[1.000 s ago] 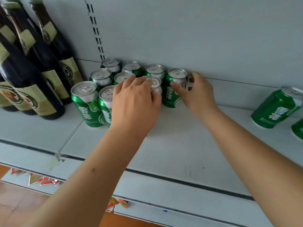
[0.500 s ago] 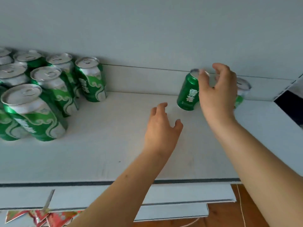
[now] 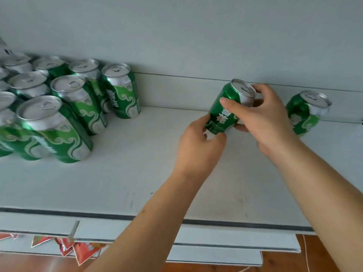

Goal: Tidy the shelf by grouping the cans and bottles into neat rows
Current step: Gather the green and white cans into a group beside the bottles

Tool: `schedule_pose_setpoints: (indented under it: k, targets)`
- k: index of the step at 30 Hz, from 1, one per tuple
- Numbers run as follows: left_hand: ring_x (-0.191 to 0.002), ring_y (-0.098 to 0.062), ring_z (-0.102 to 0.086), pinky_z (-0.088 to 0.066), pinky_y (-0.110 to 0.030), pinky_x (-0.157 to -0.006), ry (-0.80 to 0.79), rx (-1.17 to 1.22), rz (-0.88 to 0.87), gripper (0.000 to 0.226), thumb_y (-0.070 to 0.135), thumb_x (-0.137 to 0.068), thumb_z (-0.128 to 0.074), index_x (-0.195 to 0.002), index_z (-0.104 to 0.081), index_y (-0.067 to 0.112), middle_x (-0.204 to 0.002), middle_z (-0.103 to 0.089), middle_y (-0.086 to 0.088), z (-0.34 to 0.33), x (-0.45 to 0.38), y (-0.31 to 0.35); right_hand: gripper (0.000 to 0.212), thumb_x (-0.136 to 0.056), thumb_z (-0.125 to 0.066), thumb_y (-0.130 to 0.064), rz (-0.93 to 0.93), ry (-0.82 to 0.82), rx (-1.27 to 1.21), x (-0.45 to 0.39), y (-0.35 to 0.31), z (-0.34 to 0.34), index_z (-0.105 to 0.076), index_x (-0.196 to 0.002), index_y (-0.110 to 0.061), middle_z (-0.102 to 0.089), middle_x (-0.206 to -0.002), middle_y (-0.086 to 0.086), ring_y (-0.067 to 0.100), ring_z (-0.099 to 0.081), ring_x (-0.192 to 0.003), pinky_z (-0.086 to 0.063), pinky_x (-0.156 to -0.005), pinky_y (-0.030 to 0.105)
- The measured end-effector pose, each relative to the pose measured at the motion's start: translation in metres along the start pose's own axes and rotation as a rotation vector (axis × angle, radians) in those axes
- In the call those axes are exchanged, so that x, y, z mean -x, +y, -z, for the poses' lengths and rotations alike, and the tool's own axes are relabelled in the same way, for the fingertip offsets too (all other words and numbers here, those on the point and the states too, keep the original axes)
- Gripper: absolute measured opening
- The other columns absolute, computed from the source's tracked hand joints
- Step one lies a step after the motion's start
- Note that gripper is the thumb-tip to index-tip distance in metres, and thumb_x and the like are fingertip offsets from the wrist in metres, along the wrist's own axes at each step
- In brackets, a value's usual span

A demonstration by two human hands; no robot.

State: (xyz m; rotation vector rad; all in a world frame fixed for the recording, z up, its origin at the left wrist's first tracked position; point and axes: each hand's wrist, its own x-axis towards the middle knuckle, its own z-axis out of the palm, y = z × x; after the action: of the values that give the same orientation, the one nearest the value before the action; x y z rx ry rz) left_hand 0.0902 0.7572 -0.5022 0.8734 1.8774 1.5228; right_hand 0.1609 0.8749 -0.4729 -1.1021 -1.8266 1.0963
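Two hands on one tilted can, mid-frame right.

Left hand (image 3: 198,142) pinches the can (image 3: 225,112) low, right hand (image 3: 263,116) wraps its fingers (image 3: 231,104) higher; a slip could drop it on the shelf (image 3: 137,173). Behind: the stray can (image 3: 303,112) right, the can group (image 3: 64,107) left, all sealed.

Left of fingers (image 3: 227,104): bare shelf (image 3: 157,163), then can cluster (image 3: 64,107).
Right: lone can (image 3: 302,116) just beside.
Behind: back wall (image 3: 196,36).
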Motion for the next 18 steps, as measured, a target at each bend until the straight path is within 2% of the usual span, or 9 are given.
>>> schedule_pose_setpoints:
  k: [3,5,8,10,13,15,16,17,18]
  targets:
    - [-0.118,0.003,-0.054,-0.039,-0.011,-0.1,0.119,-0.011,-0.034,0.065,0.025,-0.073,-0.046,-0.137,-0.056,0.029,-0.129,-0.061,0.014,0.038,0.024,-0.01,0.064,-0.048,-0.082,-0.059,0.015,-0.07,-0.072,0.021,-0.022,-0.037,-0.061,-0.103,-0.033,-0.069,-0.093,-0.009,0.013,-0.071,-0.088,-0.06,-0.075,0.045]
    - [-0.123,0.006,-0.05,-0.036,-0.008,-0.101,0.197,-0.015,-0.023,0.067,0.024,-0.076,-0.047,-0.143,-0.05,0.028,-0.138,-0.054,0.016,0.064,0.036,-0.019,0.06,-0.052,-0.083,-0.059,0.091,-0.115,-0.06,0.034,-0.036,-0.067,-0.06,-0.102,-0.034,-0.068,-0.09,-0.016,0.01,-0.07,-0.089,-0.059,-0.078,0.042]
    - [-0.124,0.004,-0.047,-0.036,-0.003,-0.092,0.28,-0.027,0.039,0.063,0.013,-0.088,-0.051,-0.149,-0.041,0.025,-0.146,-0.045,0.013,0.097,0.048,-0.028,0.054,-0.064,-0.085,-0.051,0.21,-0.176,0.019,0.054,-0.056,-0.106,-0.061,-0.108,-0.029,-0.065,-0.087,-0.022,0.0,-0.066,-0.084,-0.057,-0.077,0.029]
    - [-0.118,0.001,-0.05,-0.04,-0.007,-0.087,0.325,-0.061,0.064,0.064,0.011,-0.089,-0.052,-0.151,-0.038,0.025,-0.14,-0.045,0.008,0.114,0.054,-0.032,0.052,-0.067,-0.084,-0.05,0.263,-0.194,0.057,0.064,-0.065,-0.125,-0.063,-0.108,-0.027,-0.066,-0.088,-0.021,-0.005,-0.063,-0.082,-0.052,-0.072,0.016]
    - [-0.112,-0.002,-0.055,-0.048,-0.024,-0.092,0.378,-0.045,0.082,0.063,0.012,-0.088,-0.052,-0.148,-0.042,0.025,-0.129,-0.049,0.003,0.132,0.06,-0.036,0.052,-0.067,-0.082,-0.053,0.336,-0.199,0.067,0.072,-0.073,-0.147,-0.065,-0.107,-0.025,-0.069,-0.09,-0.017,-0.003,-0.063,-0.082,-0.046,-0.068,0.008]
    - [-0.105,-0.011,-0.059,-0.051,-0.033,-0.081,0.379,-0.008,0.093,0.057,0.016,-0.083,-0.05,-0.14,-0.048,0.018,-0.117,-0.056,-0.011,0.14,0.061,-0.039,0.055,-0.067,-0.082,-0.054,0.373,-0.19,0.072,0.075,-0.074,-0.161,-0.065,-0.11,-0.024,-0.069,-0.093,-0.016,-0.001,-0.063,-0.084,-0.043,-0.069,0.005]
    - [-0.115,-0.022,-0.044,-0.047,-0.038,-0.073,0.366,0.005,0.095,0.054,0.018,-0.078,-0.047,-0.132,-0.052,0.013,-0.106,-0.056,-0.019,0.142,0.062,-0.039,0.057,-0.067,-0.082,-0.054,0.383,-0.188,0.075,0.077,-0.075,-0.166,-0.065,-0.111,-0.023,-0.068,-0.094,-0.016,0.0,-0.063,-0.084,-0.042,-0.069,0.004]
    - [-0.104,-0.025,-0.051,-0.042,-0.04,-0.065,0.347,0.028,0.093,0.051,0.02,-0.074,-0.045,-0.123,-0.057,0.015,-0.113,-0.048,-0.028,0.143,0.063,-0.039,0.059,-0.067,-0.082,-0.053,0.393,-0.19,0.08,0.077,-0.076,-0.171,-0.065,-0.113,-0.022,-0.067,-0.094,-0.016,0.002,-0.063,-0.084,-0.041,-0.069,0.003]
    - [-0.066,-0.011,-0.04,-0.039,-0.034,-0.06,0.324,0.056,0.102,0.045,0.02,-0.071,-0.044,-0.114,-0.059,0.024,-0.083,-0.051,-0.013,0.145,0.065,-0.04,0.059,-0.067,-0.082,-0.053,0.404,-0.195,0.089,0.076,-0.076,-0.175,-0.065,-0.114,-0.021,-0.066,-0.092,-0.016,0.003,-0.063,-0.084,-0.041,-0.069,0.002]
